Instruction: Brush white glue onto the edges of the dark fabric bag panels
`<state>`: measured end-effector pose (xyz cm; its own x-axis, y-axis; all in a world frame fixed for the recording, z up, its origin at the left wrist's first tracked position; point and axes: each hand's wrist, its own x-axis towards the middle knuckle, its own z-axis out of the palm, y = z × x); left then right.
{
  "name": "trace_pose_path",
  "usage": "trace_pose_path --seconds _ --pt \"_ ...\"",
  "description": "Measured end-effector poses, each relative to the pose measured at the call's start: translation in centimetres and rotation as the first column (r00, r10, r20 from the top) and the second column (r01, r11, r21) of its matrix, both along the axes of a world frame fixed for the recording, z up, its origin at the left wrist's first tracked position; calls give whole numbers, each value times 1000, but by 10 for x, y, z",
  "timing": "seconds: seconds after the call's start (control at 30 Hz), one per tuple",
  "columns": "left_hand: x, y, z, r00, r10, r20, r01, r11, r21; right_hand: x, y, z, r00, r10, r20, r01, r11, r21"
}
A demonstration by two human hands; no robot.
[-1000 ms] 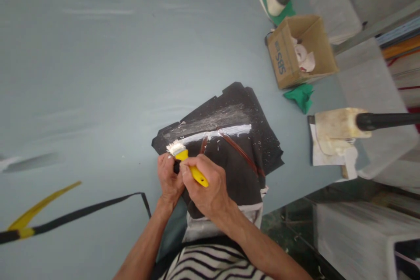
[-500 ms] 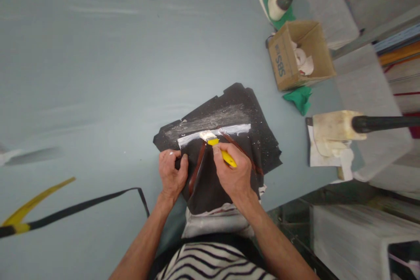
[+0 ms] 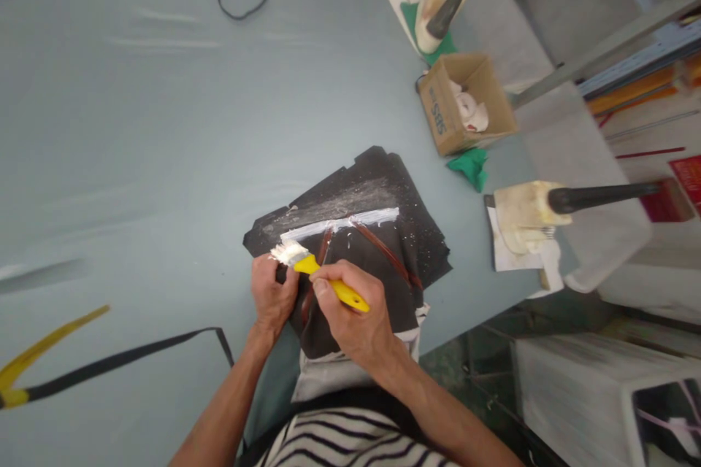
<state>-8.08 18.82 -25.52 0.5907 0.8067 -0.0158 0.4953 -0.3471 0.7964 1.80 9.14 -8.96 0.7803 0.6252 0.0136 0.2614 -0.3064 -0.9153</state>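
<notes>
Right hand (image 3: pixel 353 321) closed around the yellow handle of a small brush (image 3: pixel 323 279), thumb and fingers pinching it mid-handle; handle end sticks out to the right past the hand, bristle end points up-left. White-loaded bristles (image 3: pixel 287 253) sit just above the left hand's knuckles, at the left end of a white glue stripe (image 3: pixel 350 222) across the black sheet.

Left hand (image 3: pixel 272 294) curled shut on the near-left edge of a black leather piece (image 3: pixel 372 263), pinning it down, just beside the right hand, thumbs almost touching. Brush crosses between the two hands. The piece has brown edge lines (image 3: pixel 386 252) running down from the stripe and lies on a larger black backing sheet (image 3: pixel 377 179) speckled white, at the near edge of the grey table (image 3: pixel 136 146).

Farther right: green cloth (image 3: pixel 469 165), open cardboard box (image 3: pixel 465 103) with white rolls inside, glue-crusted brush with black handle (image 3: pixel 553 206) resting on paper. Another crusted brush (image 3: pixel 441 6) at far edge. Black strap (image 3: pixel 125 359) with yellow strip (image 3: pixel 44 346) lower left; black cord loop (image 3: pixel 238 7) at top. Striped shirt (image 3: pixel 350 441) at bottom.
</notes>
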Motion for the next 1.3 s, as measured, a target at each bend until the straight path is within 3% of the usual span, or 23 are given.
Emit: trace_pose_path --seconds 0.13,0.23,0.37,0.5,0.63,0.77,0.87,1.0,1.17,1.3 --pt "7 6 9 997 -18 72 16 999 34 19 -47 2 983 -80 167 79 997 10" --pt "8 7 13 999 -26 34 24 998 59 33 -90 -5 935 -240 262 256 966 -25" --pt "5 6 17 998 2 -58 3 996 88 48 -140 -15 853 -457 253 485 872 -60" --pt "2 4 33 997 49 -63 -34 975 219 57 -166 -19 807 -547 222 568 822 -40" --pt "6 -15 64 999 11 36 -24 924 382 63 -173 -28 795 -555 244 571 821 9" --pt "26 -62 87 973 -217 78 184 935 302 69 -168 -42 806 -533 256 536 842 63" --pt "50 -102 91 934 -352 59 330 914 236 76 -159 -47 822 -520 231 512 853 99" --pt "81 -137 89 921 -378 -90 389 892 230 91 -140 -46 870 -454 191 442 891 104" --pt "108 -149 90 893 -338 -296 391 909 143 112 -123 -53 890 -417 182 414 909 56" --pt "116 -152 91 877 -284 -387 330 942 57 128 -137 -55 843 -453 289 477 879 -13"
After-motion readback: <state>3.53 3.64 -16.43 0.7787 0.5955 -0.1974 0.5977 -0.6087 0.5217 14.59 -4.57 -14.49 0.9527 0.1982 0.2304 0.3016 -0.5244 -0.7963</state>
